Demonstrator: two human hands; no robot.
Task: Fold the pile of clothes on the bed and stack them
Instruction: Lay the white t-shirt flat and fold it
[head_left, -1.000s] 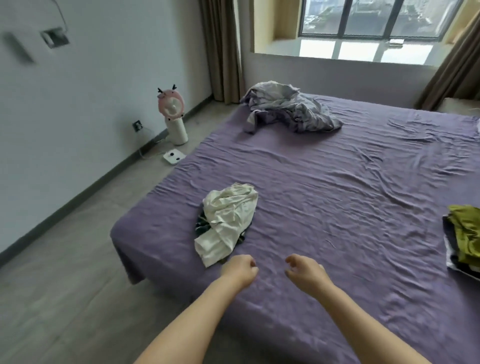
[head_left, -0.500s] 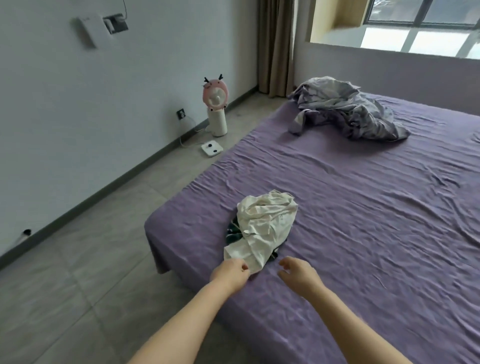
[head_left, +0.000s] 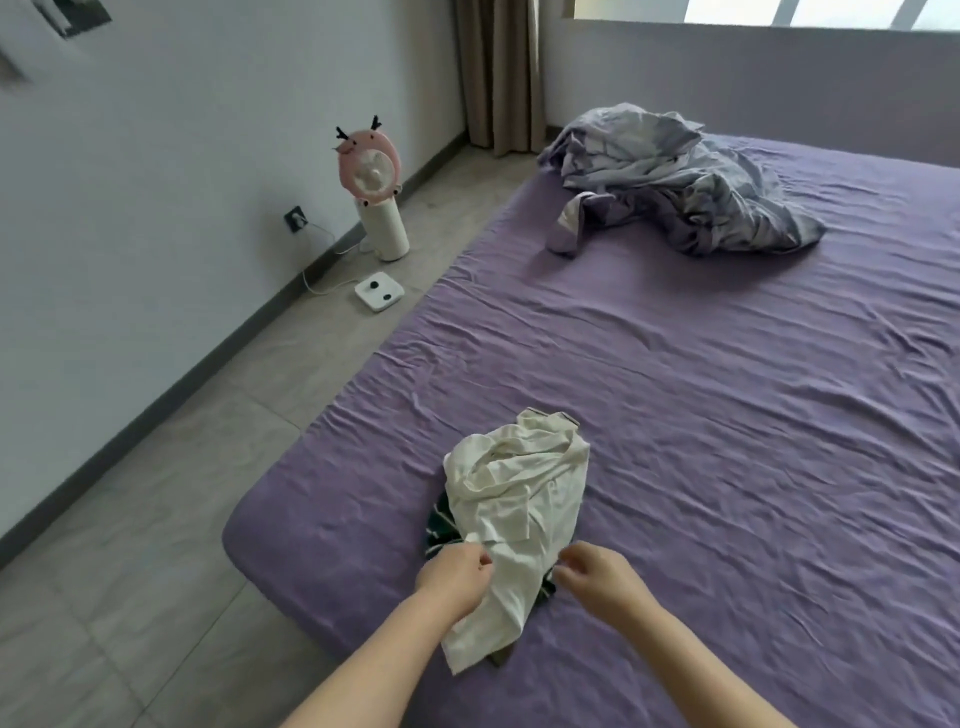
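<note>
A crumpled cream-white garment (head_left: 519, 499) lies near the front left corner of the purple bed (head_left: 727, 415), on top of a dark green striped garment (head_left: 439, 525) that mostly hides beneath it. My left hand (head_left: 454, 577) pinches the white garment's left edge with curled fingers. At the garment's right edge, my right hand (head_left: 597, 579) has its curled fingertips touching the cloth. The lower end of the white garment hangs between my two forearms.
A rumpled grey-lilac sheet (head_left: 675, 176) lies at the far side of the bed. On the floor by the wall stand a pink-and-white fan (head_left: 376, 197) and a white scale (head_left: 379, 295), with a cable to a wall socket. Brown curtains (head_left: 498, 73) hang at the back.
My view turned left and nearer; the olive clothes on the right left the frame. Both hands moved forward from bare sheet onto the white garment, and my left hand took hold of its edge.
</note>
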